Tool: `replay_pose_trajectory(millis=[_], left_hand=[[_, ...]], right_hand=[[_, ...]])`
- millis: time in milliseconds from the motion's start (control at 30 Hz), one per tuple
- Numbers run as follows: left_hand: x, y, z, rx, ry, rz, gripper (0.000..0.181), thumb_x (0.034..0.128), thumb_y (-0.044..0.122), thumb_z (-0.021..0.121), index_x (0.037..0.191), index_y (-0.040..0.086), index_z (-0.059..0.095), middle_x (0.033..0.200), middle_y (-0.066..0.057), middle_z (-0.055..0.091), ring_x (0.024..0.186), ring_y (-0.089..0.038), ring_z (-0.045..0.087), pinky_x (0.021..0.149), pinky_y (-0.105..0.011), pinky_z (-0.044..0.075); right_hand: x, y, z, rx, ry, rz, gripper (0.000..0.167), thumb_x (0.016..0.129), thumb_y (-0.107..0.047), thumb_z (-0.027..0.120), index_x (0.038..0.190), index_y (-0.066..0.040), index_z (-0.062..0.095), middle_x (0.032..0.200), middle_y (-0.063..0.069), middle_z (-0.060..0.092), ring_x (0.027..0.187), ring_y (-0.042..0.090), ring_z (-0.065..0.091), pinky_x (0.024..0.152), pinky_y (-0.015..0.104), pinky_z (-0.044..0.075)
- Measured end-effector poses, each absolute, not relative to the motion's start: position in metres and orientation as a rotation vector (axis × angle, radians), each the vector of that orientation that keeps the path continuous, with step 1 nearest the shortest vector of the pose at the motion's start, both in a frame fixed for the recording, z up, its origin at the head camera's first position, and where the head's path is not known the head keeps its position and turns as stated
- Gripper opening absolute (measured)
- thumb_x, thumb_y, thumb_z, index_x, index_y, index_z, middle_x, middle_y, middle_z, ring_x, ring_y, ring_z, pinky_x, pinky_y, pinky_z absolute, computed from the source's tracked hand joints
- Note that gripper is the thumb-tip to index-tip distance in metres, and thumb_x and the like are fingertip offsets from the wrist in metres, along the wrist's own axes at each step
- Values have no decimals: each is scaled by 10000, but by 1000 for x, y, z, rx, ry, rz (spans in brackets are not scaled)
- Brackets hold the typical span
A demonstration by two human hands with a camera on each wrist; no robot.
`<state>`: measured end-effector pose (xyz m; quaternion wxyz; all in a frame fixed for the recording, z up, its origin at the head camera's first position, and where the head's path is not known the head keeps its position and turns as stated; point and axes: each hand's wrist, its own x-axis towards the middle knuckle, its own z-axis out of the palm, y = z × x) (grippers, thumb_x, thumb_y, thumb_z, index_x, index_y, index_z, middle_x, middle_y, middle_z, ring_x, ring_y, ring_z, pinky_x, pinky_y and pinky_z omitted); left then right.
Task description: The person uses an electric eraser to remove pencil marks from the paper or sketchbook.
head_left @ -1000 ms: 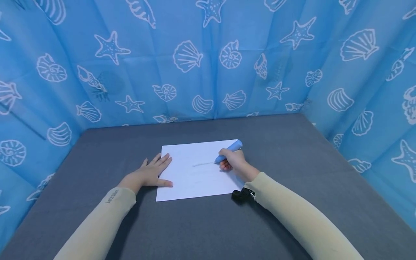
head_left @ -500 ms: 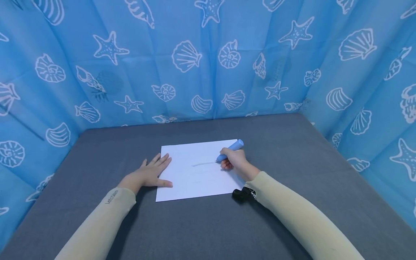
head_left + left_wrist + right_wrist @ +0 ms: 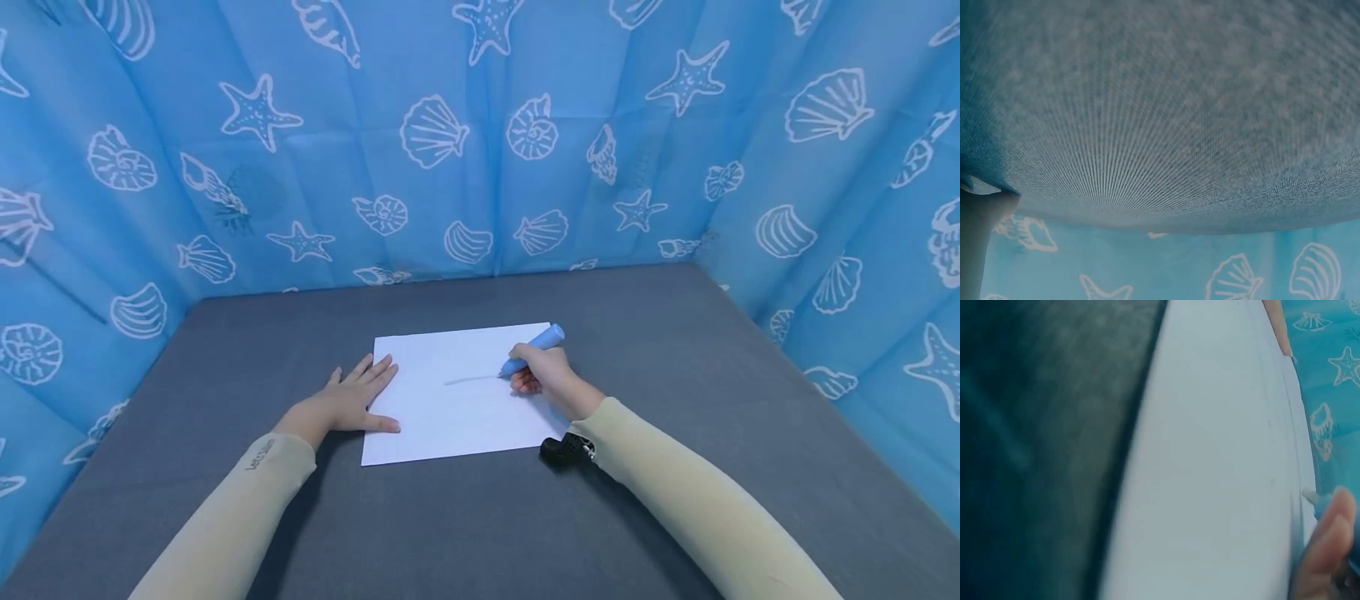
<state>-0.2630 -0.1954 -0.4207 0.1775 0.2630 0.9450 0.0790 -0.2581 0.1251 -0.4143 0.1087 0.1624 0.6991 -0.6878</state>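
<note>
Gripping a blue marker in our right hand, we hold its tip at a line's end on white paper. Our left hand, fingers spread, rests across the paper's left edge.

Desk: dark grey and flat, with a finely textured, cloth-like surface.
Paper: white and rectangular, lying flat near the middle of the desk, its long edges nearly parallel to the desk's far edge.

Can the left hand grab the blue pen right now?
Probably not: the way across the paper looks free, but the right hand grips the blue pen, and the left hand rests on the paper's left edge.
</note>
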Motion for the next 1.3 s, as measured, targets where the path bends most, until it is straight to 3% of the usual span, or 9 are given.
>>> replay_pose_trajectory(millis=[267, 700, 1300], left_hand=[[-264, -195, -423, 742, 2676, 231, 1085, 812, 711, 587, 1563, 79, 125, 1627, -123, 32, 1466, -390, -41, 1070, -704, -22], [-263, -195, -421, 758, 2659, 271, 1117, 796, 759, 549, 1560, 66, 121, 1625, -136, 21, 1461, -403, -55, 1065, -704, -45], [-267, -196, -426, 738, 2673, 226, 1100, 804, 730, 576, 1565, 83, 115, 1628, -118, 17, 1465, -387, -57, 1069, -702, -35]], right_hand=[[-257, 137, -410, 385, 1920, -1965, 246, 912, -189, 602, 844, 42, 654, 623, 63, 618, 524, 114, 583, 532, 223, 518], [-261, 147, -406, 347, 1762, -1973, 210, 938, -152, 623, 946, 58, 632, 693, 108, 644, 560, 137, 621, 549, 262, 543], [-262, 130, -415, 489, 2035, -1950, 223, 880, -158, 624, 800, 46, 667, 583, 68, 623, 472, 107, 582, 479, 210, 498]])
